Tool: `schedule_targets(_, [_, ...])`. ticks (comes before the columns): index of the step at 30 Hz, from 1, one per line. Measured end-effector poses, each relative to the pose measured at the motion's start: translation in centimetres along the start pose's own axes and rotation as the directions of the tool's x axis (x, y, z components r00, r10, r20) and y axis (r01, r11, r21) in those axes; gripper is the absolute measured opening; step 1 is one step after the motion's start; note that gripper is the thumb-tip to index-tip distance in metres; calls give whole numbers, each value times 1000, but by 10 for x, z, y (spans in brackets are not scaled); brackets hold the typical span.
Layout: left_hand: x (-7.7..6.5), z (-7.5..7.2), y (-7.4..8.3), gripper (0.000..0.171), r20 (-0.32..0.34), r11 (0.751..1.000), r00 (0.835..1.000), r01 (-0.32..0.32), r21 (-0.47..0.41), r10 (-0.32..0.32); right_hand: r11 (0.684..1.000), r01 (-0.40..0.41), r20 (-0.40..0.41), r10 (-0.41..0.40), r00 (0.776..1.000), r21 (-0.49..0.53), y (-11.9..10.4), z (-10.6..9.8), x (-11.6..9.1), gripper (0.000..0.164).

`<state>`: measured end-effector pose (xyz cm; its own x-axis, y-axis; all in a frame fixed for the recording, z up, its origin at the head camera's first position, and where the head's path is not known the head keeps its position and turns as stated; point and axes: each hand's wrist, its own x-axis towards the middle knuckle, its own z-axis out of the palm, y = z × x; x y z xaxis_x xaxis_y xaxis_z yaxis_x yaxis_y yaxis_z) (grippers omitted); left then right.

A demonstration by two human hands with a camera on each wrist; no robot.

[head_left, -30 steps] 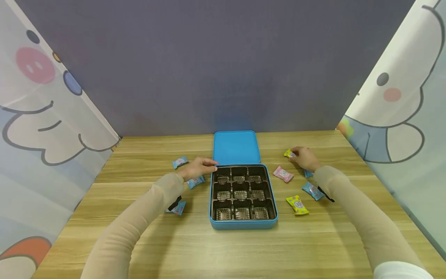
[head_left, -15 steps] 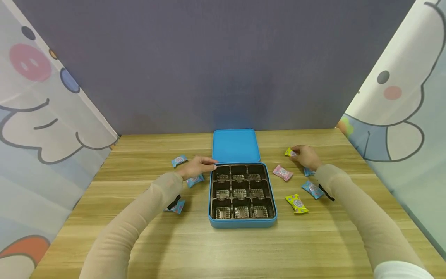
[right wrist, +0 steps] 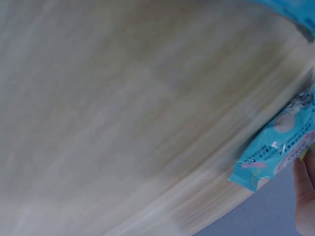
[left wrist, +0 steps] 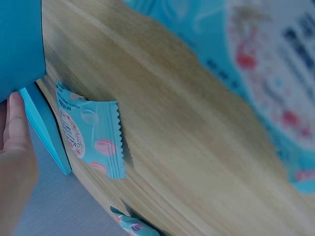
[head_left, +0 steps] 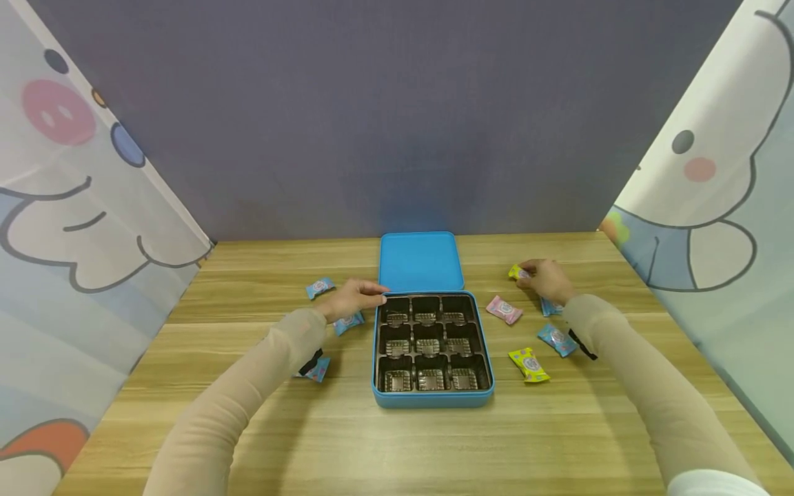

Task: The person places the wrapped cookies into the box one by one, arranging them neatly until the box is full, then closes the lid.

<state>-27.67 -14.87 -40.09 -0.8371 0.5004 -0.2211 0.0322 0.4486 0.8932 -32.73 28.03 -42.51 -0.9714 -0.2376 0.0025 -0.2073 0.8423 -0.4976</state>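
Note:
A blue box (head_left: 433, 399) with a dark divided tray (head_left: 428, 344) in it stands at mid-table in the head view. My left hand (head_left: 351, 297) holds its back left corner, thumb at the rim and fingers behind. The left wrist view shows those fingers (left wrist: 17, 118) against the blue wall; the thumb is hidden there. On the far right, my right hand (head_left: 547, 280) pinches a small yellow wrapped candy (head_left: 518, 273), partly covered by the fingertips. In the right wrist view a blue wrapped candy (right wrist: 275, 147) hides most of the yellow one.
A blue lid (head_left: 420, 262) lies behind the box. Blue candies (head_left: 320, 287) are scattered left of it. To its right lie a pink candy (head_left: 504, 310), another yellow candy (head_left: 529, 365) and more blue candies (head_left: 557, 339). A dark wall (head_left: 397, 124) rises behind the table.
Both hands stay almost where they were, with the yellow candy still in the right fingertips. The head view shifts slightly.

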Motion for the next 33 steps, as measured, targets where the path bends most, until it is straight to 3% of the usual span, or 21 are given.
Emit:
schedule_targets(11, [4,1,-6,41,-31,999,999,9,34,-8,990,-47,-13,49,999,136,-9,-12,-2,48])
schedule_targets(17, [5,1,-10,41,-40,998,999,-1,56,3,993,-34,-32,38,999,115,-20,-16,-4,47])
schedule_targets(25, [7,-1,-10,41,-18,994,998,-60,88,62,994,-16,-36,20,999,107,-24,-17,-5,50])
schedule_targets(33, [5,-3,-10,46,14,996,999,-47,76,46,994,12,-39,-7,999,109,-35,-19,-6,56])
